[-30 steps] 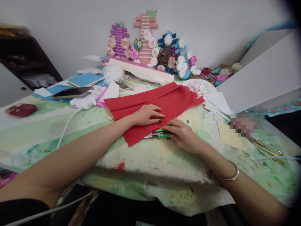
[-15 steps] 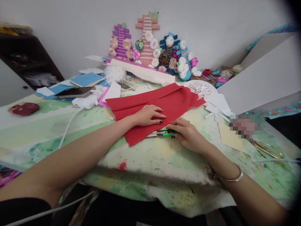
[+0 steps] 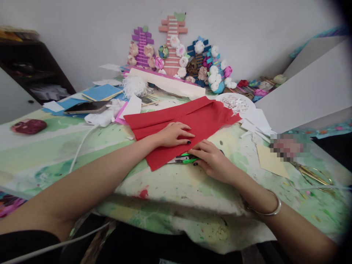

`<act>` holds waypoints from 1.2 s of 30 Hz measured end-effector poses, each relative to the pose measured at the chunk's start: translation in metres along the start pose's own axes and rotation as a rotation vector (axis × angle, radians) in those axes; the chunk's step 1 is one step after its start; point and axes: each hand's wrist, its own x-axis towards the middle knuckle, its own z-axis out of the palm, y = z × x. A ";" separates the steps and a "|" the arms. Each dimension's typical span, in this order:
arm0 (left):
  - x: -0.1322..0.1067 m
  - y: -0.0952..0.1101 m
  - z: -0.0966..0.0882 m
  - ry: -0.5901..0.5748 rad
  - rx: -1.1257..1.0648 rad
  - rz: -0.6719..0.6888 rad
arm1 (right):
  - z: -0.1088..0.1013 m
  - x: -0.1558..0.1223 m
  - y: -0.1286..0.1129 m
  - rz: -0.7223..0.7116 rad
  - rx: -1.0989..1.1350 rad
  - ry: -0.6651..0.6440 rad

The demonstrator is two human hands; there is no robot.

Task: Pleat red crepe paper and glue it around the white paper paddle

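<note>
A folded red sheet (image 3: pixel 203 117), like crepe paper, lies across the table in front of me. My left hand (image 3: pixel 176 135) rests flat on it with the fingers spread, pressing on its surface. At the near edge of the sheet, my right hand (image 3: pixel 210 157) grips a green-and-black utility knife (image 3: pixel 187 158). The knife lies low along that edge, its metal end pointing left and partly tucked under the red sheet. My right fingers and palm hide the rear of the knife.
A phone (image 3: pixel 86 107) and a white charger (image 3: pixel 100 117) with a cable sit at left. White paper rolls fill a plate (image 3: pixel 251 106) behind the sheet. Gold scissors (image 3: pixel 313 174) and a cream paper piece (image 3: pixel 271 161) lie right. Flower-decorated crafts (image 3: pixel 172 47) stand against the wall.
My right hand and the utility knife have slid a little to the left along the near edge of the red sheet. My left hand has stayed in place.
</note>
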 end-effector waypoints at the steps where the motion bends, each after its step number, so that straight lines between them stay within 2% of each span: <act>1: 0.000 0.000 0.000 -0.002 -0.003 -0.004 | 0.000 0.000 0.000 0.001 -0.005 0.000; 14: -0.001 0.003 -0.002 0.001 -0.018 -0.001 | -0.012 -0.008 0.001 0.023 0.039 0.008; 28: 0.000 0.002 -0.001 0.001 -0.005 -0.011 | -0.001 0.001 -0.008 -0.022 0.045 0.002; 36: 0.000 0.002 -0.002 -0.007 -0.014 -0.005 | -0.006 -0.001 -0.010 -0.013 0.070 -0.019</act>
